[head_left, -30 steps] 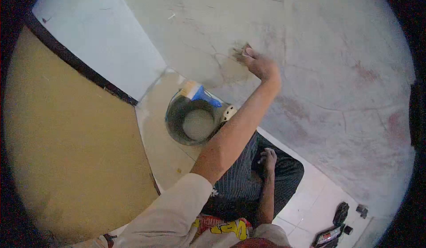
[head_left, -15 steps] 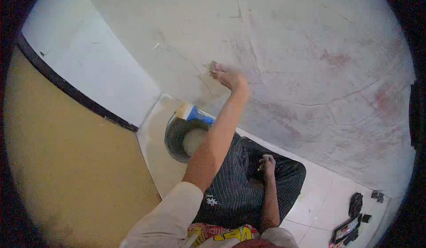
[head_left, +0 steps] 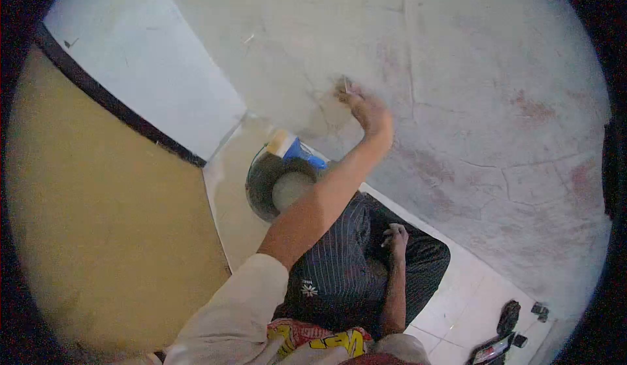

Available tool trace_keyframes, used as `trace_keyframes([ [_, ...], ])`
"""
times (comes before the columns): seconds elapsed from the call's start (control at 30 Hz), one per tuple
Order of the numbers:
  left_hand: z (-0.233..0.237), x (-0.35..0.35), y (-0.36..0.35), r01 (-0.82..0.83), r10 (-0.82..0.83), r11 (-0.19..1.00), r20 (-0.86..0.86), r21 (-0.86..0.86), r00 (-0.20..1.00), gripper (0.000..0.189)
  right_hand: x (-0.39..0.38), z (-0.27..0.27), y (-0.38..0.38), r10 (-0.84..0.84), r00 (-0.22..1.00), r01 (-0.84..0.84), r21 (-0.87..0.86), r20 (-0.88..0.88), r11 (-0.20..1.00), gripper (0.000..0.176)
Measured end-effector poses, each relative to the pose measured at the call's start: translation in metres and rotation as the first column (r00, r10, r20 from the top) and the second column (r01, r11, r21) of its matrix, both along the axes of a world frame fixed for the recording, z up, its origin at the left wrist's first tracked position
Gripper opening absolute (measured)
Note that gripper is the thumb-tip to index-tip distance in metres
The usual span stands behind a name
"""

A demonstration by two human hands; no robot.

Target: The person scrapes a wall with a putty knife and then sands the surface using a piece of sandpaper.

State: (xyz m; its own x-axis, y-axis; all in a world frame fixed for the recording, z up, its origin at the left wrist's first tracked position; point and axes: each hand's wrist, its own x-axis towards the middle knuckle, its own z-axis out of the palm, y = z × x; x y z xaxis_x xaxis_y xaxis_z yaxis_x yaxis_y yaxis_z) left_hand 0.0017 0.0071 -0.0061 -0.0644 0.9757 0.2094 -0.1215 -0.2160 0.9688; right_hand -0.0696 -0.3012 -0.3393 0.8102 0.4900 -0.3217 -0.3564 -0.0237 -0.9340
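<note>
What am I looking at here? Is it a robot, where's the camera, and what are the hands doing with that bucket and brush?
It's not a robot! It's a person with two bare hands. One camera, worn on their head, looks forward and down, so you see roughly what they see. The black edges are just around the camera's round view.

The left hand reaches out to the patchy grey wall. Its fingers are too blurry to tell what they hold. The right hand is over the dark striped clothing on their lap, fingers curled.

Neither hand is on the bucket or the brush. The brush, with a blue handle and pale bristles, lies across the bucket's rim. Dark things lie on the tiled floor.
</note>
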Motion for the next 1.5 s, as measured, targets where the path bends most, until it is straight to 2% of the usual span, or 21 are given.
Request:
trace_keyframes([
  [0.03,0.014,-0.006,-0.004,0.030,-0.023,0.988,0.046,-0.154,0.999,0.054,0.001,-0.014,-0.003,0.017,0.993,-0.021,0.029,0.117,0.999,0.026],
  [0.07,0.018,-0.010,-0.003,0.067,-0.038,0.951,0.101,-0.302,0.994,0.054,-0.002,-0.011,-0.003,0.032,0.993,-0.035,0.019,0.115,0.999,0.026],
  [0.1,0.001,-0.008,0.004,0.058,-0.028,0.949,0.100,-0.311,0.995,0.054,-0.006,-0.001,-0.002,0.017,0.999,-0.019,0.048,0.041,0.999,0.027],
  [0.17,-0.048,0.004,0.023,0.097,-0.075,0.985,0.155,-0.140,0.985,0.052,-0.009,0.023,-0.003,0.009,1.000,-0.007,0.066,-0.023,0.998,0.028],
  [0.27,-0.100,0.029,0.051,0.152,-0.185,0.975,0.212,0.162,0.960,0.049,-0.006,0.030,0.000,-0.016,0.998,0.011,-0.086,-0.053,0.996,0.030],
  [0.37,0.024,-0.020,-0.027,0.132,-0.093,0.972,0.197,-0.193,0.976,0.048,0.002,-0.009,-0.003,0.056,0.987,-0.058,0.004,0.154,0.998,0.032],
  [0.47,-0.117,0.043,0.073,-0.157,0.151,0.965,0.041,0.211,0.988,0.050,-0.007,0.006,-0.007,0.043,0.998,-0.047,-0.101,-0.043,0.994,0.032],
  [0.53,-0.188,0.051,0.108,-0.075,0.076,0.968,0.004,0.240,0.997,0.050,0.006,-0.026,-0.009,0.054,0.989,-0.044,-0.076,0.140,0.996,0.029],
  [0.57,-0.200,0.053,0.115,0.016,-0.004,0.961,-0.043,0.275,0.999,0.049,0.005,-0.007,-0.009,0.047,0.987,-0.036,-0.076,0.150,0.996,0.029],
  [0.63,-0.056,0.001,0.022,0.106,-0.095,0.991,0.121,-0.082,0.988,0.049,-0.011,0.043,0.001,0.017,1.000,-0.016,0.019,-0.017,1.000,0.028],
  [0.67,0.023,-0.027,-0.028,0.148,-0.093,0.956,0.214,-0.253,0.972,0.049,-0.006,0.032,0.001,0.015,0.997,-0.019,-0.052,-0.069,0.998,0.028],
  [0.77,0.016,-0.014,-0.021,0.221,-0.136,0.946,0.331,-0.237,0.934,0.049,-0.009,0.038,0.003,0.011,0.999,-0.013,-0.062,-0.044,0.998,0.028],
  [1.0,0.017,-0.029,-0.021,0.285,-0.241,0.941,0.234,-0.181,0.942,0.051,-0.010,0.036,-0.001,0.014,0.999,-0.015,-0.014,-0.047,1.000,0.027],
  [1.1,0.014,-0.012,-0.020,0.124,-0.092,0.973,0.164,-0.194,0.982,0.053,-0.008,0.044,0.002,0.009,0.993,-0.012,-0.025,-0.117,1.000,0.025],
  [1.13,-0.010,0.002,0.005,0.232,-0.049,0.943,0.588,-0.240,0.807,0.048,-0.008,0.041,0.004,0.008,0.992,-0.011,-0.025,-0.122,1.000,0.025],
  [1.17,-0.024,0.005,0.018,0.343,0.052,0.910,0.884,-0.234,0.465,0.044,-0.009,0.038,0.004,0.005,0.995,-0.006,-0.010,-0.104,1.000,0.024],
  [1.2,-0.008,-0.007,0.010,0.336,0.060,0.910,0.881,-0.241,0.469,0.044,-0.009,0.031,0.002,0.004,0.996,-0.003,0.003,-0.085,1.000,0.023],
  [1.23,0.012,-0.014,0.003,0.206,0.052,0.920,0.625,-0.334,0.779,0.049,-0.009,0.025,0.001,0.008,0.996,-0.008,0.000,-0.085,1.000,0.023],
  [1.27,0.031,-0.020,-0.003,0.057,0.049,0.929,0.273,-0.367,0.961,0.058,-0.007,0.018,-0.002,0.008,0.998,-0.007,0.026,-0.063,1.000,0.023],
  [1.33,-0.010,-0.017,0.005,0.116,-0.040,0.951,0.258,-0.288,0.965,0.060,-0.004,0.011,-0.004,0.001,0.999,0.000,0.054,-0.032,0.999,0.022],
  [1.5,0.012,-0.001,-0.015,0.224,-0.151,0.953,0.319,-0.205,0.936,0.060,-0.006,0.030,0.003,-0.014,0.991,0.011,-0.021,-0.132,1.000,0.023],
])
